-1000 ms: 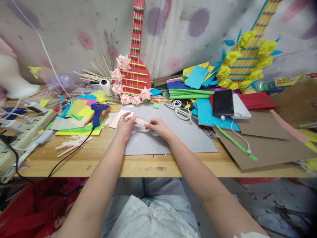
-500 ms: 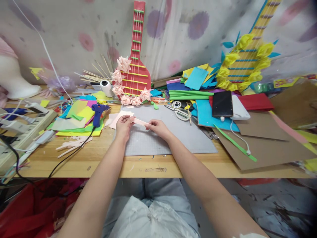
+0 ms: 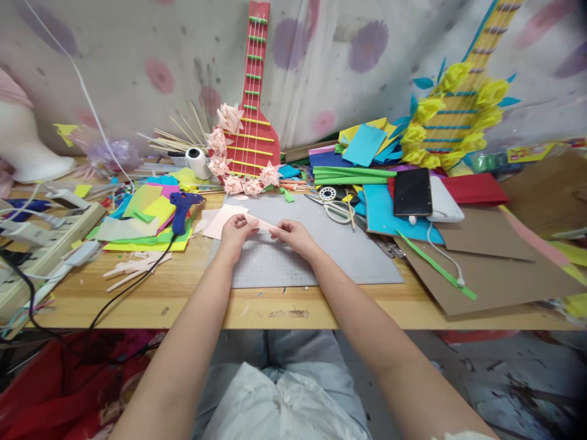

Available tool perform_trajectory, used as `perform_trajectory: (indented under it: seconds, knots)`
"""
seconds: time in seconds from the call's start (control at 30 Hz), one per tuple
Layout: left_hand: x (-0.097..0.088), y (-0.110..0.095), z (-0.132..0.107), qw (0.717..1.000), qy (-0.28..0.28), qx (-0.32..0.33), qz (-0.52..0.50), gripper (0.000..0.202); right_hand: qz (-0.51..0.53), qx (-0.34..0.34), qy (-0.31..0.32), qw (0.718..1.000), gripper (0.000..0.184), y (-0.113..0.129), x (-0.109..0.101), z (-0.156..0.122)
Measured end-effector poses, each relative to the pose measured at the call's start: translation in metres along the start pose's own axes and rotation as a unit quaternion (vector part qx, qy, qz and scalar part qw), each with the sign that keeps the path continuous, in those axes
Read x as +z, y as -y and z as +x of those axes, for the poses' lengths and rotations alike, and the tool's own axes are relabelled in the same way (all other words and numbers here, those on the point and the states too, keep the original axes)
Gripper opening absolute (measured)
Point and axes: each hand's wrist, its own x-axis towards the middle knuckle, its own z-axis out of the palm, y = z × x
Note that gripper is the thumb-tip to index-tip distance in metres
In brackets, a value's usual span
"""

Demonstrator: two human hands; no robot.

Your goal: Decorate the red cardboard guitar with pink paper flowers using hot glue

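Note:
My left hand (image 3: 236, 235) and my right hand (image 3: 293, 235) both pinch a small pale pink paper strip (image 3: 260, 223) just above the grey cutting mat (image 3: 321, 253). The left hand grips its left end, the right hand its right end, and only a short stretch of strip shows between them. A sheet of the same pale pink paper (image 3: 219, 220) lies flat at the mat's left edge, just beyond my left hand. Scissors (image 3: 334, 208) rest on the mat's far right part.
A blue glue gun (image 3: 181, 208) lies on a pile of coloured paper (image 3: 142, 223) to the left. Two decorated paper guitars (image 3: 251, 131) (image 3: 452, 116) lean on the wall. A phone (image 3: 413, 190), foam sheets and cardboard (image 3: 495, 269) crowd the right. Power strips (image 3: 41, 238) sit far left.
My left hand has slid right along the strip toward my right hand, so less strip shows between them. My right hand has hardly moved.

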Motion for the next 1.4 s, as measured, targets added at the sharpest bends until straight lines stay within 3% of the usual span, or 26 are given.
perform_trajectory:
  seconds: [0.4, 0.63, 0.87, 1.23, 1.4]
  knots:
    - [0.007, 0.000, -0.006, 0.998, 0.044, 0.015, 0.044, 0.048, 0.002, -0.051, -0.026, 0.998, 0.032, -0.007, 0.006, 0.005]
    - [0.008, 0.002, -0.006, 0.997, 0.029, 0.019, 0.074, 0.046, 0.002, -0.071, -0.006, 0.997, 0.030, -0.004, 0.008, 0.003]
    - [0.006, 0.001, -0.003, 0.999, -0.039, 0.021, 0.014, 0.049, -0.010, -0.056, -0.024, 0.998, 0.024, -0.009, -0.001, 0.007]
    - [0.005, -0.001, -0.005, 0.997, -0.072, 0.023, 0.024, 0.043, 0.004, -0.002, -0.099, 0.995, 0.031, -0.014, -0.019, 0.012]
    - [0.003, -0.002, -0.004, 0.994, -0.093, 0.034, 0.043, 0.036, 0.025, 0.004, -0.072, 0.997, 0.030, -0.011, -0.026, 0.010]
